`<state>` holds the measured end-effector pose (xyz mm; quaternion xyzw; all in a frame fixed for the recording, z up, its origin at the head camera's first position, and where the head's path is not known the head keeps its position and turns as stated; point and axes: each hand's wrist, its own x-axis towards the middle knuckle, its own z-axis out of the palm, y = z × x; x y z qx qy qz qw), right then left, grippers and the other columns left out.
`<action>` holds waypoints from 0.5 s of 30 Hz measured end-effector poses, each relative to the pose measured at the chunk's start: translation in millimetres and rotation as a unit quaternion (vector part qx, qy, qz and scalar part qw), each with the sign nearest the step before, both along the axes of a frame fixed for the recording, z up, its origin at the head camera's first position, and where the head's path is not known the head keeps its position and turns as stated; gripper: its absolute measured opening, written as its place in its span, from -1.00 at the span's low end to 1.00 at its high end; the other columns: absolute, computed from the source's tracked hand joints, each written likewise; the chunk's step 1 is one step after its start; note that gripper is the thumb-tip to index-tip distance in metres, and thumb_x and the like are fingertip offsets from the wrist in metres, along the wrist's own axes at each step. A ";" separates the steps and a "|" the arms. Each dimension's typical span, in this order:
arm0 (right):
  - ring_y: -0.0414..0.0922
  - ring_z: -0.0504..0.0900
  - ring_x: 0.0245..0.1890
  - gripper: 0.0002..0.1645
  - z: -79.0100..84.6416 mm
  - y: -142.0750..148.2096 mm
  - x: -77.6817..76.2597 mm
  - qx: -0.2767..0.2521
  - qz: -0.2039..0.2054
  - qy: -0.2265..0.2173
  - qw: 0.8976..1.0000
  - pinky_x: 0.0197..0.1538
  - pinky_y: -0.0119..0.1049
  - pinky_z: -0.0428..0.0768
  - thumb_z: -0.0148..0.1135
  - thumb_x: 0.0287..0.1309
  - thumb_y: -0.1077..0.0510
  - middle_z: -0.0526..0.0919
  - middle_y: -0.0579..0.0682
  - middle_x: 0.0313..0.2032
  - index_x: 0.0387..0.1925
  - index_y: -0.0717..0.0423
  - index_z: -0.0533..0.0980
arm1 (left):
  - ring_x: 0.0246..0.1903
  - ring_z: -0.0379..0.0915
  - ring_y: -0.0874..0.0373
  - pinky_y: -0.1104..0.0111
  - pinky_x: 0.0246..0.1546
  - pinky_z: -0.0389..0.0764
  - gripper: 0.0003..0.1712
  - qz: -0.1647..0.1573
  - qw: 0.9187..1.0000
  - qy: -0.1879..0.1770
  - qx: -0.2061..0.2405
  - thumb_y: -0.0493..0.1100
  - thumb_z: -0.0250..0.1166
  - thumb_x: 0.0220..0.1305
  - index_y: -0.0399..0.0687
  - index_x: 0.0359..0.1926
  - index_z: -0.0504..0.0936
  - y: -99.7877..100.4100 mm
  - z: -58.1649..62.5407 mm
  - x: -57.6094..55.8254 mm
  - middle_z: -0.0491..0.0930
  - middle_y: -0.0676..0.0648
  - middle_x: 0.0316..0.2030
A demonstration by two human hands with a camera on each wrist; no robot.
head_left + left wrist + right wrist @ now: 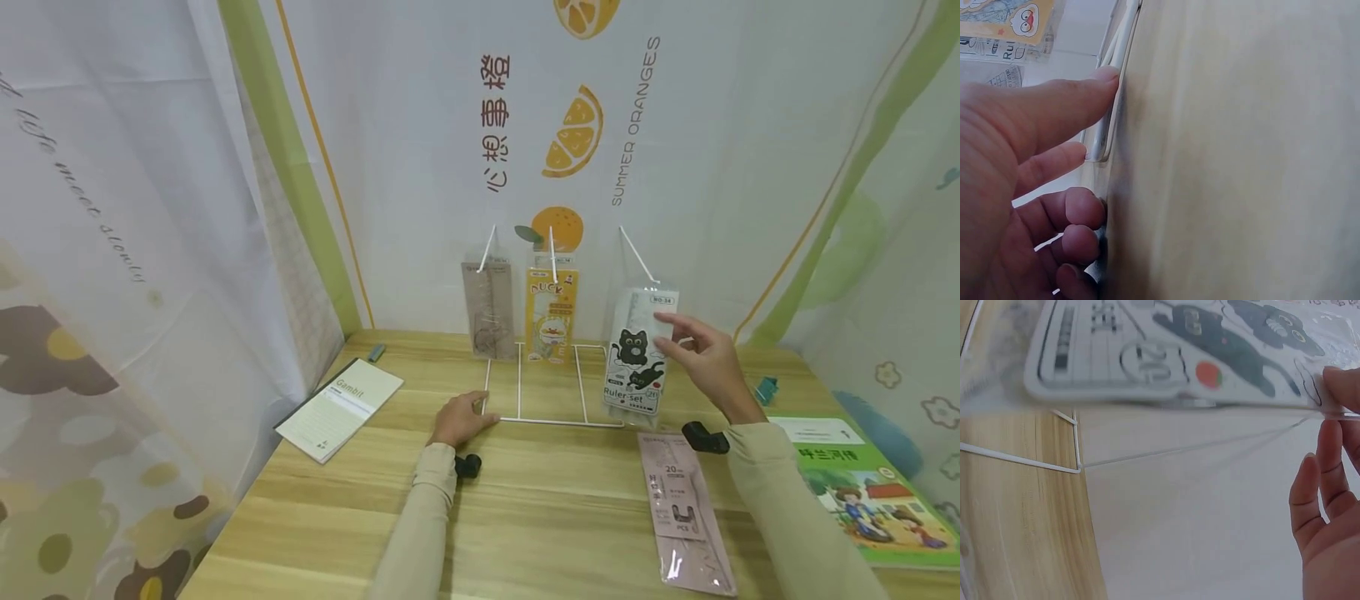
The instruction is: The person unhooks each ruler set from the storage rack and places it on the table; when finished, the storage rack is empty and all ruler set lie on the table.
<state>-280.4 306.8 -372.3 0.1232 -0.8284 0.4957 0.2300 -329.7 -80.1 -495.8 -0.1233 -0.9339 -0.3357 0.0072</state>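
Note:
My right hand pinches the right edge of a clear ruler-set packet printed with black cats. The packet's top is at the tip of the right-hand white hook. In the right wrist view, thumb and fingers grip the packet's edge from both faces. My left hand pinches the front left corner of the white wire rack, low on the table. In the left wrist view, the thumb presses the white wire, with a finger behind it. A grey-brown ruler packet and a yellow duck packet hang from other hooks.
A pink ruler packet lies in front of the rack. At the right is a green illustrated book, with a small teal item behind it. A notebook and a small grey-blue item lie left. A printed curtain hangs behind.

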 end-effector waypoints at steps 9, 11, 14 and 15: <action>-0.25 0.66 -0.41 -0.47 -1.0 1.2 14.8 -0.020 0.017 0.009 1.000 -0.30 -0.50 0.60 0.37 0.24 0.28 0.61 -0.20 -0.35 0.24 0.16 0.54 | 0.15 0.55 -0.25 -0.09 0.11 0.56 -0.37 -0.004 1.000 0.001 0.000 0.05 0.44 0.23 -0.13 0.25 0.59 -0.7 -2.9 1.4 0.62 -0.30 0.15; -0.24 0.65 -0.42 -0.47 0.4 1.3 17.5 -0.038 0.025 0.017 0.999 -0.27 -0.51 0.61 0.36 0.22 0.33 0.63 -0.22 -0.35 0.23 0.19 0.54 | 0.15 0.55 -0.25 -0.09 0.11 0.56 -0.37 -0.005 1.000 0.004 0.000 0.05 0.45 0.23 -0.13 0.25 0.59 -0.9 -2.4 0.8 0.61 -0.30 0.15; -0.26 0.62 -0.45 -0.48 3.2 1.2 22.1 -0.055 0.028 0.028 0.998 -0.28 -0.54 0.59 0.36 0.20 0.38 0.64 -0.22 -0.35 0.22 0.22 0.55 | 0.15 0.54 -0.26 -0.10 0.10 0.57 -0.36 -0.006 1.000 0.007 0.002 0.05 0.45 0.22 -0.14 0.24 0.59 -0.8 -1.1 -0.2 0.61 -0.31 0.15; -0.26 0.61 -0.45 -0.48 4.4 1.1 24.2 -0.055 0.026 0.031 0.998 -0.29 -0.55 0.58 0.36 0.20 0.38 0.62 -0.22 -0.35 0.21 0.24 0.55 | 0.15 0.55 -0.26 -0.09 0.09 0.57 -0.36 -0.006 1.000 0.008 0.000 0.05 0.45 0.22 -0.14 0.25 0.59 -0.8 -0.8 -0.3 0.62 -0.31 0.15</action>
